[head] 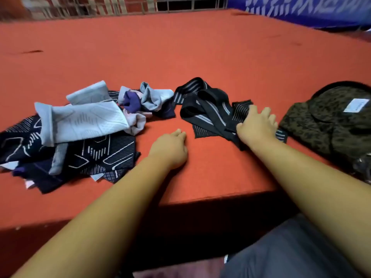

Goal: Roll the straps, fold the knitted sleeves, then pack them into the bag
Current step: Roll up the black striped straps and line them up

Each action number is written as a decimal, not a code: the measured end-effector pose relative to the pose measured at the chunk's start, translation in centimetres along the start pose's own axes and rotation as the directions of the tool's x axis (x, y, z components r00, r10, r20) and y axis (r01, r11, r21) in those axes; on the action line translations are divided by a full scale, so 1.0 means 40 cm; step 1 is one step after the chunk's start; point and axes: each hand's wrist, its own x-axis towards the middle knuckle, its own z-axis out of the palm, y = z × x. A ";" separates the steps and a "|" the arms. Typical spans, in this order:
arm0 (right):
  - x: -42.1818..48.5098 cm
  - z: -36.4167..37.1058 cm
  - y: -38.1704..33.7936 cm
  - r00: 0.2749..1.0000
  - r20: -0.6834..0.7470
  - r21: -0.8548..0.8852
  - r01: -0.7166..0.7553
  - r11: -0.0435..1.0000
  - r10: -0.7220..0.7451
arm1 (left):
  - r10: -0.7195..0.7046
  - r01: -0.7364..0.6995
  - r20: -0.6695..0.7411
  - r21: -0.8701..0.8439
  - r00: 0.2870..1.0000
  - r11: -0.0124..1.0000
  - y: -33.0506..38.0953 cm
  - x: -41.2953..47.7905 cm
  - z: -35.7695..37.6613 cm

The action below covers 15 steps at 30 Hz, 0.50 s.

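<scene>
1. Nearest the camera: the left forearm [100,207] and right forearm [313,177] reach from the near edge over the red table [200,57]; a grey garment [281,255] shows at the near right, below the table edge.
2. Left: the knitted sleeves [84,119] lie in a loose, unfolded heap on the table; a pale grey one lies across dark navy ones with a white line pattern; a crumpled purple and grey piece sits at the far right of the heap.
3. Centre: the left hand [170,149], back up, fingers curled under into a fist, grasping nothing; it rests on bare table between the heap and the straps, touching neither.
4. Right of centre: the straps [202,109], black with grey stripes, lie unrolled in tangled loops; their far left end reaches the sleeve heap.
5. The right hand [257,127] lies palm down on the near right end of the straps; its fingers are spread and nearly straight, pressing the fabric to the table, not clenched.
6. Right: the bag [325,125], dark camouflage, lies on the table just beside the straps; a white label [356,105] sits on its upper face; the frame edge cuts the bag off; its opening cannot be made out.
7. Far right: a blue banner [301,9] with white characters.
</scene>
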 end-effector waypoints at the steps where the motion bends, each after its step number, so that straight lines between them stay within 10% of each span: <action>1: 0.006 -0.010 0.017 0.993 0.090 0.010 -0.072 0.997 0.071 | 0.004 -0.004 0.039 0.007 0.999 1.000 0.003 -0.005 -0.006; 10: -0.029 -0.147 0.046 0.998 0.007 0.406 0.055 0.912 -0.063 | -0.048 0.073 0.133 -0.196 0.990 0.978 0.080 -0.055 -0.102; 15: -0.084 -0.219 -0.017 0.986 0.110 0.725 0.009 0.689 -0.128 | -0.029 0.001 -0.017 -0.853 0.999 0.523 0.157 -0.082 -0.167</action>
